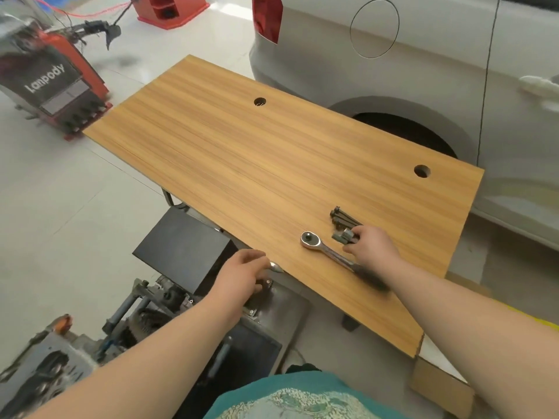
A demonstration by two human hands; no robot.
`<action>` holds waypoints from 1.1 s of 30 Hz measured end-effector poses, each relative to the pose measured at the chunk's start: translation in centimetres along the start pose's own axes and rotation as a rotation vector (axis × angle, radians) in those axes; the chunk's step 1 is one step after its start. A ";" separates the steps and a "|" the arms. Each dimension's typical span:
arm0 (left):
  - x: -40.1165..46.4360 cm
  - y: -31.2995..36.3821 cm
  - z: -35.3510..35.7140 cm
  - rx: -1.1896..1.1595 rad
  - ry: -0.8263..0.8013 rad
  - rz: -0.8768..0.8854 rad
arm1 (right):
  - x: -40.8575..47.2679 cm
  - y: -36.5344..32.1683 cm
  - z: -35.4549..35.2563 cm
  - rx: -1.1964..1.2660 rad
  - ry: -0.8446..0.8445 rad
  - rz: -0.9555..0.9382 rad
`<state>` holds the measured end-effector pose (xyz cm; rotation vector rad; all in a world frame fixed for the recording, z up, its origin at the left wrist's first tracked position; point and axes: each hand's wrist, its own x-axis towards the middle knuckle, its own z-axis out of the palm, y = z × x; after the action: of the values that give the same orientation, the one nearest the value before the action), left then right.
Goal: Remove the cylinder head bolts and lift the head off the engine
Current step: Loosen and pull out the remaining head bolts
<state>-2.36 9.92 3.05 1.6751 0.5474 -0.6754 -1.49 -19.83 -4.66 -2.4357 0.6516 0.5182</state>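
Several dark head bolts [343,219] lie in a small heap on the wooden tabletop [257,164], near its right front. My right hand [373,246] rests at that heap and pinches a bolt [343,236] between thumb and fingers. A chrome ratchet wrench [325,251] lies just left of this hand, its dark handle under my wrist. My left hand [242,275] hovers at the table's near edge with fingers loosely curled beside a shiny metal tip [276,267]; whether it holds that is unclear. The engine [54,358] sits low at the bottom left, partly hidden by my left arm.
A white car [423,71] stands close behind the table on the right. A red and black machine [51,83] is on the floor at the far left. A black box [184,249] and a metal stand [272,306] sit below the table edge. A cardboard box [441,385] lies bottom right.
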 end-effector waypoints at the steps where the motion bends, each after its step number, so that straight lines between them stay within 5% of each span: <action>1: 0.1 -0.5 -0.7 -0.032 0.006 -0.036 | 0.9 0.6 0.6 -0.042 -0.001 0.019; 11: -0.1 -3.0 -4.9 -0.099 0.082 -0.089 | 3.4 2.6 3.9 -0.235 -0.037 0.083; 21: -1.2 -3.3 -4.8 -0.177 0.094 -0.028 | 5.5 -3.5 4.3 -0.156 0.022 -0.260; 33: -2.1 -6.2 -7.7 -0.219 0.202 -0.018 | 7.5 -4.4 6.9 -0.178 0.024 -0.270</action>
<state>-6.98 18.67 1.26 1.5414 0.7538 -0.4435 5.49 -15.02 -11.80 -2.6460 0.2882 0.4537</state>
